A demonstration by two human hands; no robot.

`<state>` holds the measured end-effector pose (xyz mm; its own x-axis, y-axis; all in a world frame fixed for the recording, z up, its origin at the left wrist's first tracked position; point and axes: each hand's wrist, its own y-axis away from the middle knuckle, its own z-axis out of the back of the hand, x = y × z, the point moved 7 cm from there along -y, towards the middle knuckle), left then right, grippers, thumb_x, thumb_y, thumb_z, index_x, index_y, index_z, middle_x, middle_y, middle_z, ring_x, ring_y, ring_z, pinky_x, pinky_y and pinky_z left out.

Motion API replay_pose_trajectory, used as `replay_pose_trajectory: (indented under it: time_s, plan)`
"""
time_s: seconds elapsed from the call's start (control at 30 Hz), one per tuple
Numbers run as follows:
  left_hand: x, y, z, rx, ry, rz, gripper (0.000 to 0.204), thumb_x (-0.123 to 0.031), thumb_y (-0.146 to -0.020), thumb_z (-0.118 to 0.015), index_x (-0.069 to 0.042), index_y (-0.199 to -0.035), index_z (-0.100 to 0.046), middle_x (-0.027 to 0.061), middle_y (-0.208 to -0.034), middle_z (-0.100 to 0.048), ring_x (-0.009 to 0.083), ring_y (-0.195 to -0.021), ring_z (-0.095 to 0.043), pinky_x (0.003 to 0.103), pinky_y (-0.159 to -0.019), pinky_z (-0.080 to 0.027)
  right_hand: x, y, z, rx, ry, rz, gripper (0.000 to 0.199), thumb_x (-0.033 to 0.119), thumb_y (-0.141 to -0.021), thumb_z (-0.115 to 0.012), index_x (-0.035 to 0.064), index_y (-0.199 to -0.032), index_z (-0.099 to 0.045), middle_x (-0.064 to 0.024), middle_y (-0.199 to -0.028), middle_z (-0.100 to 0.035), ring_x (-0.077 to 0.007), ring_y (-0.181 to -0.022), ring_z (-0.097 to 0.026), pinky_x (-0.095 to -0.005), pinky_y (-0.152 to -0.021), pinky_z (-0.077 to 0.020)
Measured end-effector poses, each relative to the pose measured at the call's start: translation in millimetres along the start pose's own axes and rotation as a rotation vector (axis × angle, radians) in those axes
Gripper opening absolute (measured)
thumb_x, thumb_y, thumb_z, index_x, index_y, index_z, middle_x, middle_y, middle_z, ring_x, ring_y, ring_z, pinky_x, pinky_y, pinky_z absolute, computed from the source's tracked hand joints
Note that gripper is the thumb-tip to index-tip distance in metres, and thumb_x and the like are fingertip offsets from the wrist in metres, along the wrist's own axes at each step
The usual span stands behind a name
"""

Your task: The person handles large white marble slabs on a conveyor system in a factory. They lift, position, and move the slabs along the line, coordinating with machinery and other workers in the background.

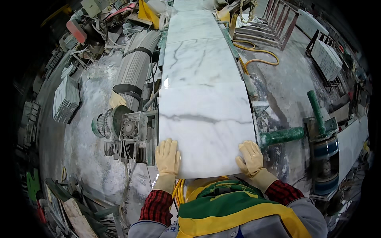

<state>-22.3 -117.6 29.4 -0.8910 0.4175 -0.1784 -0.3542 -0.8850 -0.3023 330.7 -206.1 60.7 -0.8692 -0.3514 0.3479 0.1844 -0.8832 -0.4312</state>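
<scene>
In front of me lies a white marble slab [206, 146] with a grey vein running across it. My left hand [167, 158], in a cream rubber glove, rests flat on its near left edge, fingers stretched forward. Gloved the same way, my right hand [251, 158] lies on the near right edge, fingers extended and thumb apart on the top face. Beyond this piece, a second veined marble slab [194, 63] continues the row along a narrow conveyor bed. The undersides of the slab's edges are hidden.
Left of the bed sit a dusty motor [104, 123] and a strapped bundle of long grey strips [137, 59]. A green roller arm [281, 136] stands out at the right. Stacked tiles [65, 101], a yellow hose [262, 61] and a rusty metal rack [274, 23] lie around.
</scene>
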Motion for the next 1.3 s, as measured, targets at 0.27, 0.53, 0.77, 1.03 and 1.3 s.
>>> replay_pose_trajectory:
  time_s: [0.27, 0.53, 0.77, 1.03, 1.3]
  plan:
    - [0.8, 2.8, -6.4, 0.048, -0.005, 0.032, 0.053, -0.023, -0.1, -0.067, -0.006, -0.15, -0.061, 0.024, -0.158, -0.059, 0.049, -0.146, -0.051, 0.059, -0.125, -0.037, -2.6, 7.6, -3.9, -0.015, 0.0, -0.013, 0.047, 0.019, -0.084, -0.076, -0.0018, -0.125, -0.068, -0.0255, -0.125, -0.068, -0.0474, -0.116, -0.064, -0.0566, -0.107, -0.0511]
    - [1.6, 13.0, -19.5, 0.099, -0.042, 0.091, 0.057, -0.022, -0.1, -0.067, -0.007, -0.154, -0.059, 0.0254, -0.162, -0.056, 0.0509, -0.151, -0.048, 0.061, -0.129, -0.033, -12.8, 19.8, -12.6, 0.02, -0.034, -0.072, 0.046, 0.018, -0.085, -0.077, -0.0003, -0.126, -0.069, -0.0245, -0.125, -0.068, -0.0474, -0.117, -0.065, -0.0571, -0.108, -0.0513]
    - [7.6, 33.2, -33.2, 0.009, -0.065, 0.019, 0.056, -0.025, -0.104, -0.063, -0.007, -0.157, -0.056, 0.0283, -0.161, -0.056, 0.0535, -0.15, -0.048, 0.068, -0.129, -0.03, -15.8, 22.7, -7.0, -0.011, -0.047, -0.069, 0.043, 0.019, -0.086, -0.077, 0.0012, -0.123, -0.069, -0.0211, -0.121, -0.068, -0.0425, -0.114, -0.066, -0.0545, -0.107, -0.0523]
    - [7.8, 38.4, -39.3, 0.031, -0.134, 0.085, 0.059, -0.026, -0.1, -0.064, -0.007, -0.156, -0.056, 0.03, -0.162, -0.052, 0.054, -0.15, -0.046, 0.07, -0.129, -0.027, -16.5, 34.0, -1.0, -0.069, -0.115, -0.017, 0.052, 0.017, -0.085, -0.082, 0.0019, -0.131, -0.064, -0.0211, -0.127, -0.065, -0.0429, -0.119, -0.064, -0.0553, -0.109, -0.0517]
    - [-16.6, -86.6, -32.7, 0.04, -0.11, -0.439, 0.056, -0.027, -0.099, -0.065, -0.008, -0.152, -0.061, 0.0281, -0.163, -0.053, 0.0523, -0.151, -0.047, 0.068, -0.126, -0.032, -17.8, 54.4, -15.6, -0.146, -0.043, -0.02, 0.051, 0.02, -0.085, -0.084, 0.0065, -0.13, -0.064, -0.0166, -0.127, -0.066, -0.0387, -0.123, -0.064, -0.0514, -0.109, -0.0512]
